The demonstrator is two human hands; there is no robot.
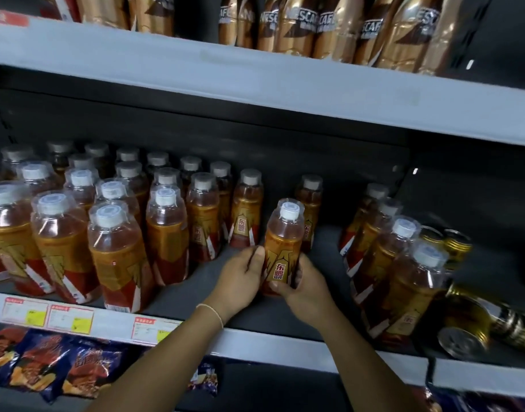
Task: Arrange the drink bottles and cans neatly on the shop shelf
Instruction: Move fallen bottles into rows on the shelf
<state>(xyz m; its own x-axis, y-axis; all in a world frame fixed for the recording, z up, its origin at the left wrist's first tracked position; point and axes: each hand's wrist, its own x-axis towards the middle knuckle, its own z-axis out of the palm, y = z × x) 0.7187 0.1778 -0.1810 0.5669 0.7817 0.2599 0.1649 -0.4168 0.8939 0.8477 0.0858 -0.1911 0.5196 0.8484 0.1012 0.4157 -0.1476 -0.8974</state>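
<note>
An orange drink bottle (282, 242) with a white cap and a gold-and-red label stands upright in the gap in the middle of the shelf (255, 340). My left hand (243, 278) holds its left side, thumb against the label. My right hand (302, 289) grips its lower right side from the front. Several matching bottles (118, 257) stand in rows to the left. A single bottle (310, 203) stands just behind the held one. A slanting row of the same bottles (403, 278) fills the right.
Gold cans (463, 331) lie on their sides at the far right, with upright cans (457, 242) behind them. Coffee bottles (299, 25) line the shelf above. Snack bags (47, 367) sit below. Price tags (71, 318) run along the shelf edge.
</note>
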